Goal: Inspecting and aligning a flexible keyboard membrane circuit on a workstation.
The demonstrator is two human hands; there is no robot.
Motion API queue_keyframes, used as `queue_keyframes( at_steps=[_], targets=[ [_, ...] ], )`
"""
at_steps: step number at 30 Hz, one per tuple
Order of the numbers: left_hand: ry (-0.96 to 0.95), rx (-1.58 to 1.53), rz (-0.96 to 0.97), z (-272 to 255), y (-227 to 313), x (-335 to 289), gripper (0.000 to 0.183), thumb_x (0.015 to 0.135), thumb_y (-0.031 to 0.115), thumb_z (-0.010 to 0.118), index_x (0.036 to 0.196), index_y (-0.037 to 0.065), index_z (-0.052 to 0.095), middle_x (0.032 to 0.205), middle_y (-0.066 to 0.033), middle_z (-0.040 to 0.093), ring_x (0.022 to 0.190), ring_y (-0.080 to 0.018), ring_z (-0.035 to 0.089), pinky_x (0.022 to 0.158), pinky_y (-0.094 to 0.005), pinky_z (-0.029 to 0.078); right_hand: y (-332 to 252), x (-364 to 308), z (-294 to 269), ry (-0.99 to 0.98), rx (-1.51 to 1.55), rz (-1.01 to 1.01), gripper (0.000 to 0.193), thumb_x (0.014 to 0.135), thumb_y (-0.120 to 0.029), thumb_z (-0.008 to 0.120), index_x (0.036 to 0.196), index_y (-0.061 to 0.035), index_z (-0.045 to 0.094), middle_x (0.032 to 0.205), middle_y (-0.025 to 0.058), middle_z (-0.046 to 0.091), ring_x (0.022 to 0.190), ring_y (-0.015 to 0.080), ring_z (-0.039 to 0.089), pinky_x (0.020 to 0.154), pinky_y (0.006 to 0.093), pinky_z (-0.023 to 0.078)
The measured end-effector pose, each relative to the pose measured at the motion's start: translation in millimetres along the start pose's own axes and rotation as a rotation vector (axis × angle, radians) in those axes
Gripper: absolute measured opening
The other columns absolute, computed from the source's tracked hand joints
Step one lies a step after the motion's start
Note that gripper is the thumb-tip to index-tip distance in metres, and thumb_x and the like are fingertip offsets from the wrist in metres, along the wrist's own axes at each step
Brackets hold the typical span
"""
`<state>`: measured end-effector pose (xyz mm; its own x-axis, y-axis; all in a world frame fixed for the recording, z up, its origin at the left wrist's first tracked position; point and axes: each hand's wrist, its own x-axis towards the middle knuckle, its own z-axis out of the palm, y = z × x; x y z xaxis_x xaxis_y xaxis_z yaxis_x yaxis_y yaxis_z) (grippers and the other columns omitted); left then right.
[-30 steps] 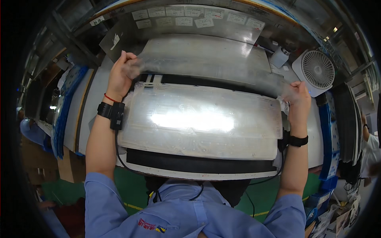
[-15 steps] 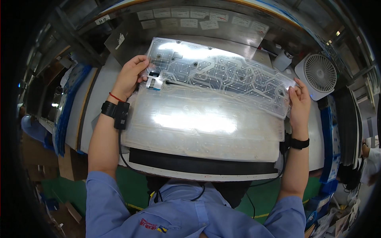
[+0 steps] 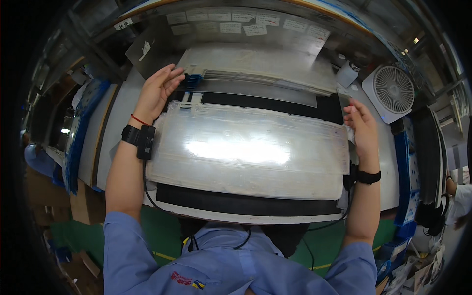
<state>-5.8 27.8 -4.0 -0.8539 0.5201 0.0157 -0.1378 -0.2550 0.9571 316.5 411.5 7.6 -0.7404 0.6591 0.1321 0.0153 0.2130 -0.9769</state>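
Note:
A stack of clear keyboard-membrane sheets (image 3: 246, 147) lies on a black mat (image 3: 246, 200) close to me. Beyond it, a second stack of flat translucent sheets (image 3: 265, 61) shows layered edges along its near side. Just off that far stack's left end, by its blue connector tails (image 3: 192, 81), is my left hand (image 3: 160, 86), fingers spread and holding nothing visible. To the right of both stacks my right hand (image 3: 361, 119) hangs with loosely bent fingers apart. A greyish see-through edge shows by its fingertips; I cannot tell whether they touch it.
A white fan (image 3: 391, 93) stands at the right, beside a pale bottle (image 3: 348, 73). A metal panel with paper labels (image 3: 243, 15) rises at the back. Blue trays (image 3: 409, 167) line the right side; blue-edged boards (image 3: 88, 132) lean at the left. Cables hang from both wrists.
The printed circuit membrane sheet that both hands held up over the near stack is out of them. The far stack and black strip behind it now show. My fingers have opened.

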Motion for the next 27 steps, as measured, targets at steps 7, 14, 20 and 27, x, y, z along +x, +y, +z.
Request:
queue_keyframes(
  at_steps=[7, 14, 20, 27],
  targets=[
    [-0.022, 0.003, -0.006, -1, 2, -2, 0.037, 0.098, 0.017, 0.044, 0.128, -0.005, 0.043, 0.124, -0.0202, 0.054, 0.105, -0.0214, 0.061, 0.085, -0.0246, 0.054, 0, -7, -1, -0.372, -0.247, 0.1, 0.031, 0.088, -0.014, 0.062, 0.115, -0.0002, 0.059, 0.09, -0.0003, 0.06, 0.078, 0.0059, 0.053, 0.069, 0.0193, 0.042],
    [-0.03, 0.074, -0.016, 0, 2, -4, 0.035, 0.099, 0.018, 0.044, 0.126, -0.003, 0.046, 0.113, -0.0149, 0.061, 0.094, -0.0167, 0.062, 0.081, -0.0237, 0.053, -5, -11, 1, -0.281, -0.243, -0.035, 0.017, 0.086, -0.008, 0.063, 0.1, 0.0002, 0.066, 0.082, -0.0006, 0.061, 0.075, 0.0069, 0.054, 0.067, 0.0209, 0.043],
    [-0.059, 0.083, -0.021, -1, 1, -4, 0.033, 0.098, 0.02, 0.045, 0.122, -0.002, 0.049, 0.108, -0.0131, 0.062, 0.091, -0.0155, 0.063, 0.08, -0.0235, 0.053, -1, -6, 3, -0.2, -0.202, -0.321, 0.012, 0.087, -0.006, 0.062, 0.097, -0.0002, 0.065, 0.082, -0.0025, 0.061, 0.075, 0.0077, 0.054, 0.069, 0.021, 0.043],
    [-0.178, 0.096, -0.115, 2, 6, -6, 0.029, 0.098, 0.025, 0.046, 0.109, 0.001, 0.058, 0.092, -0.0077, 0.067, 0.081, -0.011, 0.063, 0.072, -0.0216, 0.052, 0, -5, 1, -0.024, -0.025, -0.167, 0.013, 0.089, -0.01, 0.062, 0.099, -0.0011, 0.065, 0.084, -0.0021, 0.06, 0.074, 0.0067, 0.053, 0.069, 0.0205, 0.042]
  ],
)
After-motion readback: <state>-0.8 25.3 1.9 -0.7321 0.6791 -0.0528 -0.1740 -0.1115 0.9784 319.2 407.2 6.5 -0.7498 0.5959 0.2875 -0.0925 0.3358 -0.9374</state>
